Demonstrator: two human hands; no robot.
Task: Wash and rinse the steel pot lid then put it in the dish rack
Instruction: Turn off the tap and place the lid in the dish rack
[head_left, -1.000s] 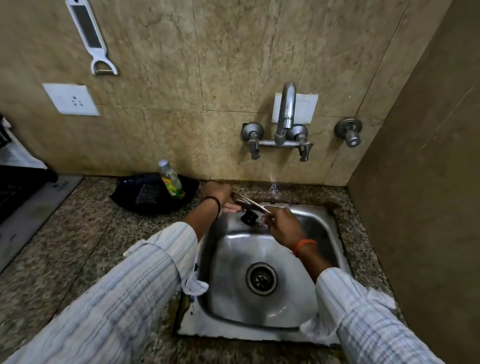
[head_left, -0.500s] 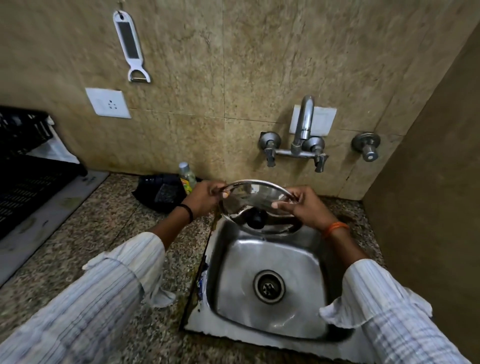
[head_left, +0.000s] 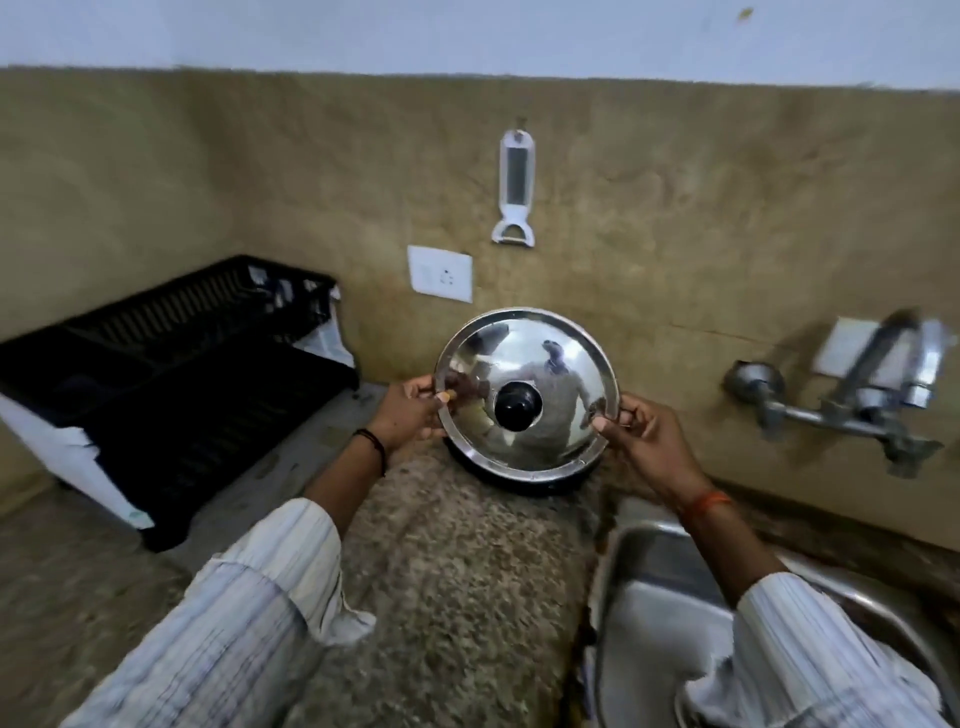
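Observation:
The steel pot lid (head_left: 550, 364) with its black knob is upright in the air, its shiny domed top facing me, above the granite counter to the left of the sink. My left hand (head_left: 408, 413) pinches its left rim and my right hand (head_left: 647, 439) pinches its right rim. The black dish rack (head_left: 171, 374) stands on the counter at the far left, well apart from the lid.
The steel sink (head_left: 670, 613) is at the lower right, with the wall tap (head_left: 852, 395) above it. A dark object (head_left: 519, 480) lies on the counter behind the lid. A white socket (head_left: 440, 274) and a hanging peeler (head_left: 514, 192) are on the wall.
Both hands have carried the lid up and left from over the sink to above the counter, turning its top toward me. My view has swung left, bringing the dish rack in.

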